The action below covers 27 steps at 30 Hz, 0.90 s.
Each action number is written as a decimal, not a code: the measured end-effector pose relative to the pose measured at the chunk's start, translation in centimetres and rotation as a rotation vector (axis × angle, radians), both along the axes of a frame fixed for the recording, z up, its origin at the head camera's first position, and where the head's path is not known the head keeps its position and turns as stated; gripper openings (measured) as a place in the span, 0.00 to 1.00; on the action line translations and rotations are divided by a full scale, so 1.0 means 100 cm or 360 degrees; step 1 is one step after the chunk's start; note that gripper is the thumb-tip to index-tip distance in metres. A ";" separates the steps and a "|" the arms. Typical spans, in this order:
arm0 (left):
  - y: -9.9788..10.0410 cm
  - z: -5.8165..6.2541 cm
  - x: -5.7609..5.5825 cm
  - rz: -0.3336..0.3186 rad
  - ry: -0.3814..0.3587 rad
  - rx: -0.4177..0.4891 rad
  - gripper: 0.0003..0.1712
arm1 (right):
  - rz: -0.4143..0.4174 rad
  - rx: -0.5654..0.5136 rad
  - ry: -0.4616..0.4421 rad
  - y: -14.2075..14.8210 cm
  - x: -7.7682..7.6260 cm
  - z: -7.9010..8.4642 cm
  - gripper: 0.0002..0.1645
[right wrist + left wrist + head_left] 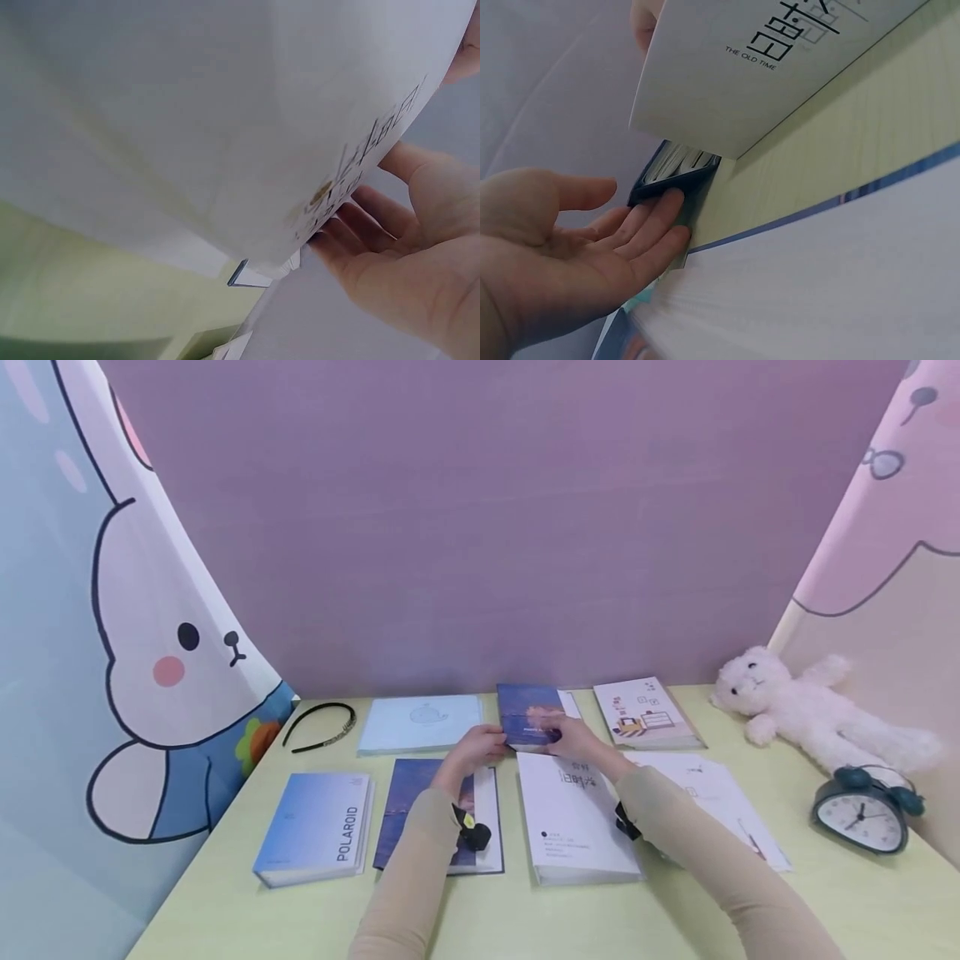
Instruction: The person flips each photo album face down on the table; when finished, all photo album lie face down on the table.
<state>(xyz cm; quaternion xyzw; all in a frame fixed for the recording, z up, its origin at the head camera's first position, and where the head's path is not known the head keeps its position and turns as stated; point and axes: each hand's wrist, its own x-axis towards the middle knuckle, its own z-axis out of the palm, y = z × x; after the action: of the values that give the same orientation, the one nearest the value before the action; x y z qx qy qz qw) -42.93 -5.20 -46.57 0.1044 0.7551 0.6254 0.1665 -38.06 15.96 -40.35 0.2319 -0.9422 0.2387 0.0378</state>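
The dark blue book (528,714) lies at the back of the pale green table (675,902), in the middle of the far row, and both hands meet on it. Going from the left: a black headband (321,727) lies by the rabbit-print curtain (150,652), and beside it a light blue book (420,723) sits flat in the far row. In front of that lies a blue album (318,827) with "POLAROID" printed along its cover, then a book with a dusky blue photo cover (420,802) that the left forearm crosses. The left hand (472,750) reaches to the dark blue book's left edge; the left wrist view shows its fingers (656,225) nearly straight and relaxed, their tips touching the book's corner (667,176), not curled round it. A white book (573,818) lies just in front of the dark blue one, its cover bearing large characters and, legible in the left wrist view, the line "THE OLD TIME" (750,58). The right hand (566,735) rests on the dark blue book's right side, fingers laid over the cover; the right wrist view shows the palm (405,240) open with the fingers slightly bent beside a white cover, and whether they pinch the book cannot be told. Further right stand an illustrated pink-and-white book (645,712), loose white sheets (712,793), a white plush toy (810,710) and a dark teal alarm clock (862,810).
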 end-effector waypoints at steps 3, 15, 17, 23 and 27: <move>0.006 0.040 0.037 0.0083 -0.0063 -0.0065 0.26 | -0.0071 -0.0024 -0.0058 -0.001 0.000 -0.002 0.29; 0.014 0.079 0.059 0.0291 0.0039 -0.0040 0.23 | -0.0110 -0.0223 0.0067 -0.001 0.000 0.002 0.30; 0.015 0.074 0.051 0.0331 0.0036 0.0018 0.23 | -0.0092 -0.0258 0.0102 -0.001 -0.001 0.003 0.30; 0.016 0.069 0.039 0.0402 -0.0006 0.0148 0.22 | -0.0020 -0.0378 0.0141 0.001 -0.006 0.002 0.32; 0.017 0.068 0.038 0.0387 0.0003 0.0219 0.22 | 0.0022 -0.0461 0.0175 0.002 -0.006 0.002 0.32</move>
<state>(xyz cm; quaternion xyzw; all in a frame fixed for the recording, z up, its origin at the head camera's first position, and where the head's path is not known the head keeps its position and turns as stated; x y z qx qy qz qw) -39.14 -3.52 -39.76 0.0239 0.7178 0.6911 0.0812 -38.68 16.19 -40.13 0.2431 -0.8929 0.3592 0.1207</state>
